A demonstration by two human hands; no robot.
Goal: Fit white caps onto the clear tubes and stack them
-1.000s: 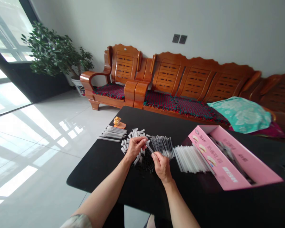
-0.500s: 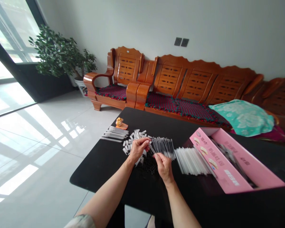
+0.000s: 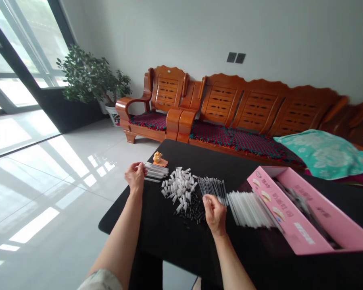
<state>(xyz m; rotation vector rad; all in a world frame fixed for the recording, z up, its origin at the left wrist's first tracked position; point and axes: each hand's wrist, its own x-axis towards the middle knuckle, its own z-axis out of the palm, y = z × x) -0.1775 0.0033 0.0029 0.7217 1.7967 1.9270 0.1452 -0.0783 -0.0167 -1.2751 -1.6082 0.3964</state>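
My left hand [image 3: 136, 176] is pinched at the left ends of a row of thin whitish tubes [image 3: 156, 170] on the table's left side. A tube's end seems to lie between its fingertips. Over the table's middle, my right hand [image 3: 215, 214] is closed, thumb against the curled fingers; what it holds, if anything, is hidden. Just beyond it lies a row of thin grey rods [image 3: 212, 187]. Left of those is a heap of short white caps [image 3: 180, 185], with small black pieces [image 3: 194, 210] nearer me. Longer translucent tubes [image 3: 250, 208] lie to the right.
An open pink box [image 3: 286, 217] with dark items inside stands on the black table [image 3: 172, 237] at right. A small yellow figure on an orange base [image 3: 159, 159] sits near the far left edge. Beyond are a wooden sofa [image 3: 257, 104] and a potted plant [image 3: 92, 78].
My hands have parted from a tube held between them. The left hand has moved left to the row of whitish tubes; the right stays near the grey rods. The view has shifted slightly.
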